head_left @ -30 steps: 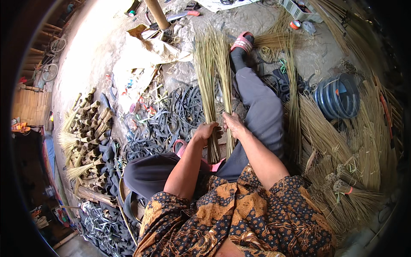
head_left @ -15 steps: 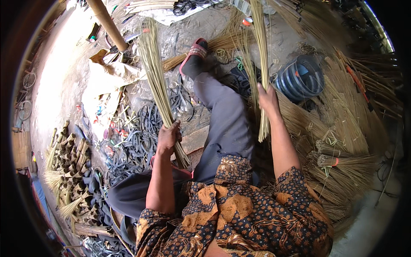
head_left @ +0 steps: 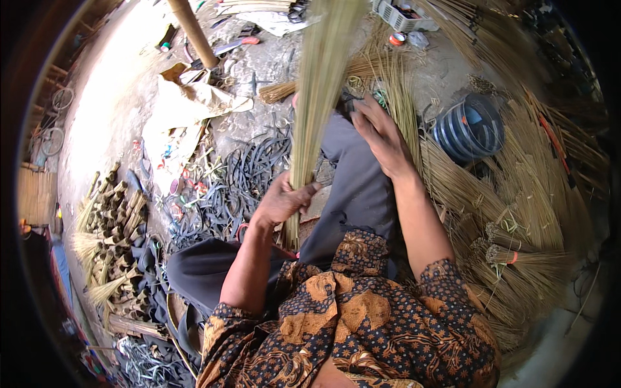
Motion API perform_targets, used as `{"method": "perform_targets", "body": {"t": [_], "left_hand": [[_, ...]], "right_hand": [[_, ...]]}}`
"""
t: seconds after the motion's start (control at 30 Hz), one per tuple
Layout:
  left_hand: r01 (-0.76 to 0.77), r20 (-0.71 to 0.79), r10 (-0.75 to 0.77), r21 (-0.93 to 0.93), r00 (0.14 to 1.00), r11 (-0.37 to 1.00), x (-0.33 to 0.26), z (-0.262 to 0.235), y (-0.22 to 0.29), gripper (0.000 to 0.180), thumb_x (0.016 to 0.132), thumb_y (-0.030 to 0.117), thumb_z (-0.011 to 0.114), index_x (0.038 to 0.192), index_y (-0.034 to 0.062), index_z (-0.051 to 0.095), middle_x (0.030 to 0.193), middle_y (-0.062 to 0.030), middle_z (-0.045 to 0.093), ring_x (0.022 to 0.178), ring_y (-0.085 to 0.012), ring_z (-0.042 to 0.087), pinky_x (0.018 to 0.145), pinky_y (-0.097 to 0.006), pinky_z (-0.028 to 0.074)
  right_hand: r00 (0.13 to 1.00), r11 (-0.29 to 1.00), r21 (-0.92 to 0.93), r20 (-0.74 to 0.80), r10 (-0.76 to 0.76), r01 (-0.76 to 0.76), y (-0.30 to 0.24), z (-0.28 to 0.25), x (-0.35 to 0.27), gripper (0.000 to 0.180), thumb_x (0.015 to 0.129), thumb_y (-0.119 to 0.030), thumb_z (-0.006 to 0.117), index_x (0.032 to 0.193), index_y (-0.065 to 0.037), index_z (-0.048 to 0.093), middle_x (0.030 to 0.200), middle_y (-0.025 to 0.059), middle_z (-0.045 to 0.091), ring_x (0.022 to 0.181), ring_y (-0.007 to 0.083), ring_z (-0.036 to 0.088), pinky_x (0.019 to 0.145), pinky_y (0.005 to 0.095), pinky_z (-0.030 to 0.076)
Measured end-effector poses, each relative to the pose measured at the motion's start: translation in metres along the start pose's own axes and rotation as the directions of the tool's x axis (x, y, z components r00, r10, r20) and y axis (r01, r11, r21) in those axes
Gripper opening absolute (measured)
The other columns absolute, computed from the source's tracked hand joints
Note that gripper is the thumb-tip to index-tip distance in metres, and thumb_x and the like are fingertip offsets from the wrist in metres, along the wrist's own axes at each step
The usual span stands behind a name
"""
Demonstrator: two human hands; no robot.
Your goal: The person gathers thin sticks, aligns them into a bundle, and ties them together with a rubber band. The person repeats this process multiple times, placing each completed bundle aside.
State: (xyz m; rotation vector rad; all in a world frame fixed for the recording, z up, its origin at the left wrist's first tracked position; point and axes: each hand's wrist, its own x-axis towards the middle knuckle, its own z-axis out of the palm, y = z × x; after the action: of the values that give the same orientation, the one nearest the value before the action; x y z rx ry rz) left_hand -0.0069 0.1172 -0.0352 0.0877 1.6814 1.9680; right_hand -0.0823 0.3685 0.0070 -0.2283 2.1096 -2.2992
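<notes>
Left hand (head_left: 286, 197) and its bundle of stalks (head_left: 317, 103) have swung from left of centre to mid-frame since half a second ago; right hand (head_left: 383, 141) no longer grips its own bundle and sits a bit further left. Left fingers wrapped round the stalks low down, thumb across the front. Right fingers released, loosely extended toward upper centre (slight blur). Can't tell if they brush the loose sheaf (head_left: 404, 97) just beside them.

Held bundle runs from the top edge, upper centre, down to mid-frame, near upright, top leaning right; upper part blurred, butt ends poking out below the left fist. Outstretched grey trouser leg (head_left: 357, 171) behind it and to its right, patterned shirt (head_left: 362, 310) at bottom centre. Tangle of dark strips (head_left: 259, 165) left of the left hand. Right of the right hand: ribbed bluish bucket (head_left: 451, 132), then heaped stalks (head_left: 530, 174) along the right side, tied bundle (head_left: 533, 257) with orange band at lower right. Far left, pile of short bundles (head_left: 116, 226). Upper left, crumpled tan sheet (head_left: 187, 97) and wooden pole (head_left: 194, 32). Pale crate (head_left: 398, 19) at upper right of centre.
</notes>
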Motion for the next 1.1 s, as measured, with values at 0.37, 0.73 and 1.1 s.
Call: {"method": "perform_targets", "body": {"t": [0.37, 0.73, 1.1], "left_hand": [[-0.142, -0.29, 0.277, 0.412, 0.916, 0.9, 0.018, 0.004, -0.013, 0.028, 0.085, 0.014, 0.073, 0.106, -0.002, 0.067, 0.08, -0.0139, 0.073, 0.082, -0.0224, 0.072, 0.079, -0.037, 0.056], [-0.364, -0.323, 0.555, 0.493, 0.767, 0.79, 0.044, -0.005, -0.122, 0.037, 0.092, 0.015, 0.062, 0.127, 0.0016, 0.06, 0.121, -0.0218, 0.068, 0.113, -0.0395, 0.066, 0.098, -0.047, 0.051], [-0.39, -0.419, 0.646, 0.547, 0.638, 0.74, 0.048, 0.003, -0.148, 0.044, 0.094, 0.019, 0.065, 0.13, -0.0038, 0.054, 0.112, -0.0227, 0.068, 0.104, -0.0352, 0.067, 0.091, -0.043, 0.053]], "right_hand": [[0.993, 0.987, -0.117, 0.065, -0.102, 0.109, -0.016, 0.143, -0.011, 0.026, 0.1, -0.026, 0.072, 0.104, 0.0, 0.075, 0.08, 0.0034, 0.072, 0.071, 0.0096, 0.064, 0.064, 0.0295, 0.051], [0.972, 0.967, -0.245, 0.232, -0.016, 0.074, 0.083, 0.141, -0.04, 0.023, 0.097, -0.012, 0.065, 0.118, -0.006, 0.071, 0.103, 0.0126, 0.076, 0.095, 0.0215, 0.074, 0.084, 0.0376, 0.058], [0.952, 0.92, -0.392, 0.29, 0.101, 0.022, 0.091, 0.141, -0.051, 0.02, 0.096, -0.013, 0.066, 0.113, -0.003, 0.068, 0.1, 0.0171, 0.073, 0.094, 0.0276, 0.072, 0.083, 0.0406, 0.056]]}}
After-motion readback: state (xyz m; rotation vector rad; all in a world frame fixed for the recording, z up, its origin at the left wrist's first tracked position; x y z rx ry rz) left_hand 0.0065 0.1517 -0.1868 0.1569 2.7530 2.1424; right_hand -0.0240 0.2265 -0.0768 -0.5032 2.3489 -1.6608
